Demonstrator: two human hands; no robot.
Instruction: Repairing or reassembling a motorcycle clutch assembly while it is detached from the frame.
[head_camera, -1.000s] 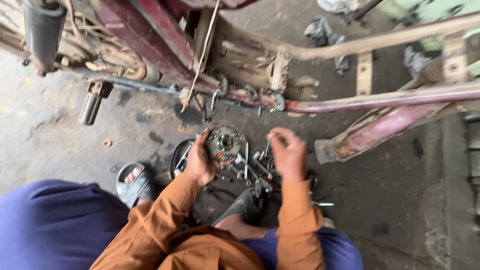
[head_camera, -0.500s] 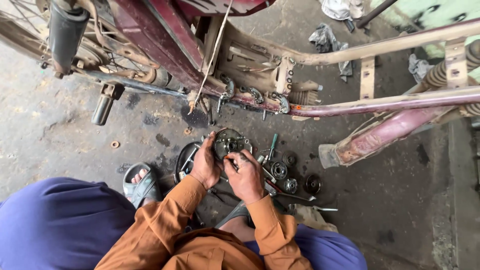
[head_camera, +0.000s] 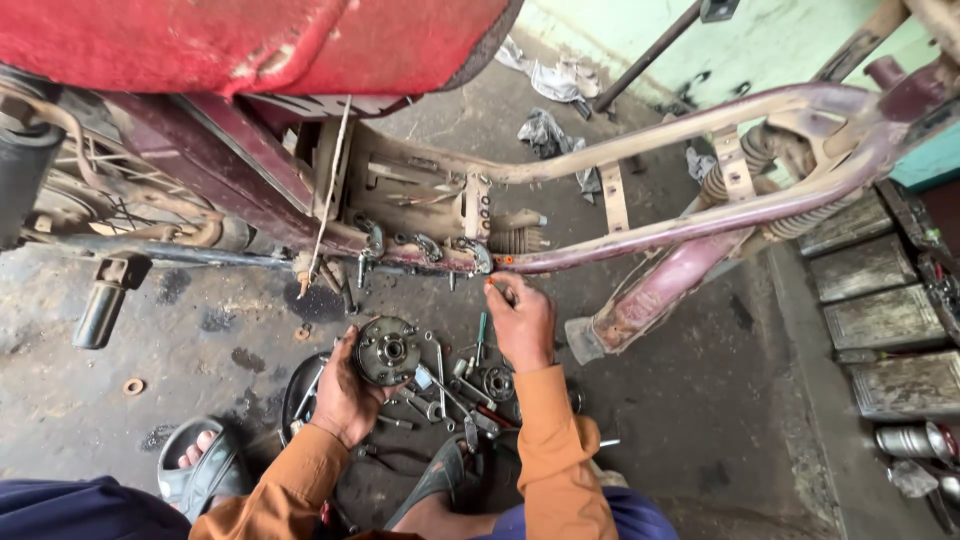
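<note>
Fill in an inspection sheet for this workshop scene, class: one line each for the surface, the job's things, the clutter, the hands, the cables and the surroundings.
Surface: grey concrete floor, stained with dark oily patches.
Job's things: round metal hub part, held up in the left hand; stripped maroon motorcycle frame above it.
Clutter: wrenches and small parts piled on the floor; a loose washer; crumpled rags.
Hands: left hand grips the hub; right hand reaches up to the frame's lower rail, what its fingertips hold cannot be told.
Cables: a thin cord hangs from the frame.
Surroundings: red seat; green wall; metal tins at the right.
</note>
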